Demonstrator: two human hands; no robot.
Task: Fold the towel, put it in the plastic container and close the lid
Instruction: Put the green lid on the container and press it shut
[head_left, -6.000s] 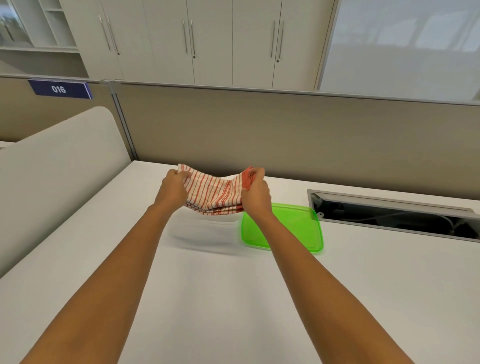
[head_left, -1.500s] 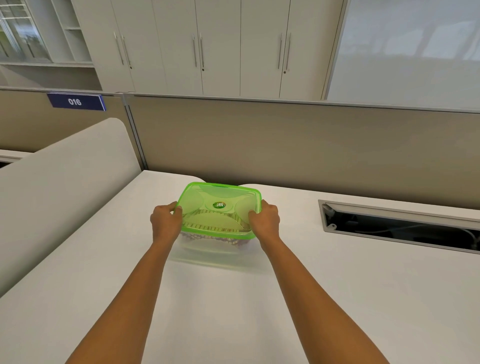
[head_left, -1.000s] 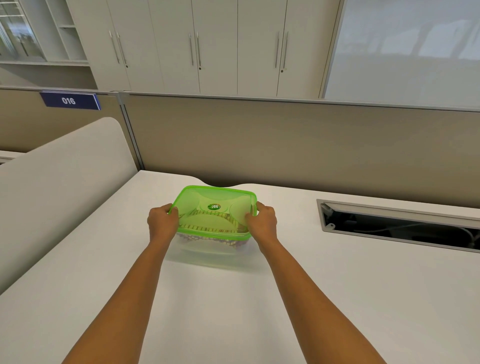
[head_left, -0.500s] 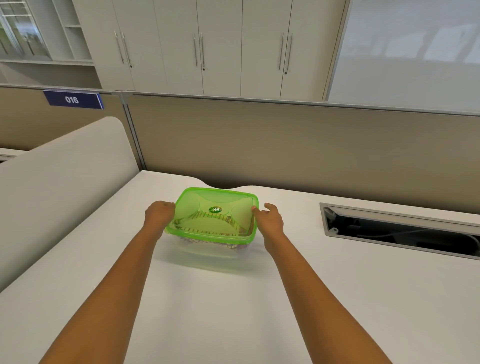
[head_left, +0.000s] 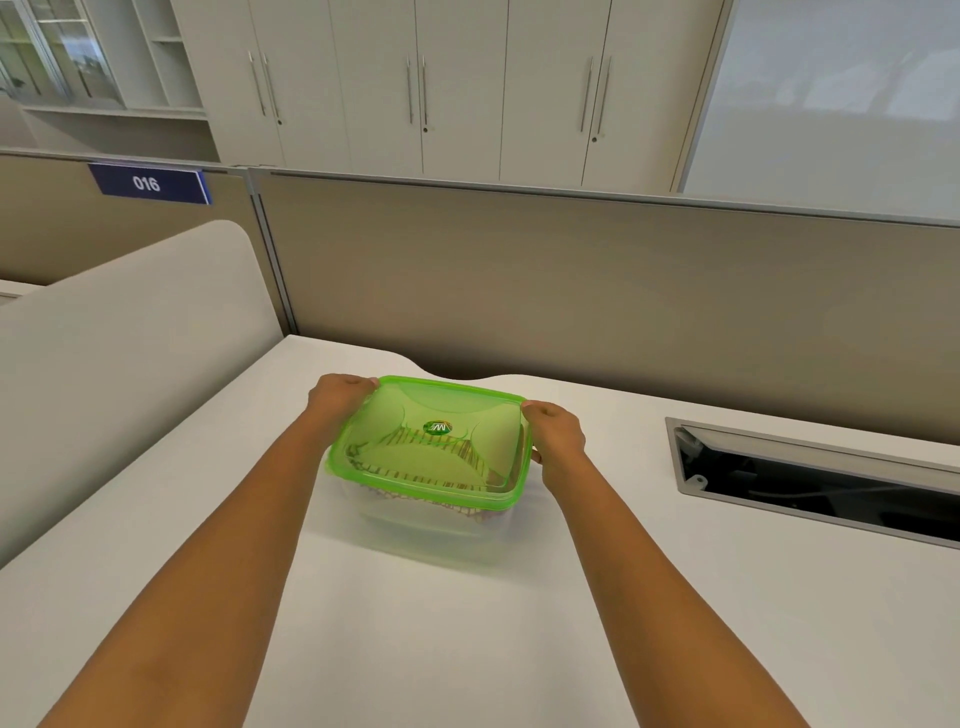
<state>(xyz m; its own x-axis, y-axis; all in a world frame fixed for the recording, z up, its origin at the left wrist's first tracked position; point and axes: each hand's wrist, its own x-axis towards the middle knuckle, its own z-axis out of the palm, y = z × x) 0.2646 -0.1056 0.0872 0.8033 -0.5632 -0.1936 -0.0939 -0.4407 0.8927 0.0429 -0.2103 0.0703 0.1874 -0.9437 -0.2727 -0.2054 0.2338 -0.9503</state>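
Here, both hands' fingers (head_left: 363, 382) pinch the green lid (head_left: 431, 441) over the striped towel (head_left: 431, 460).

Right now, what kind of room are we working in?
Most likely an open-plan office workstation: a white desk backed by a beige partition, a numbered "016" sign on the divider, and tall storage cabinets behind.
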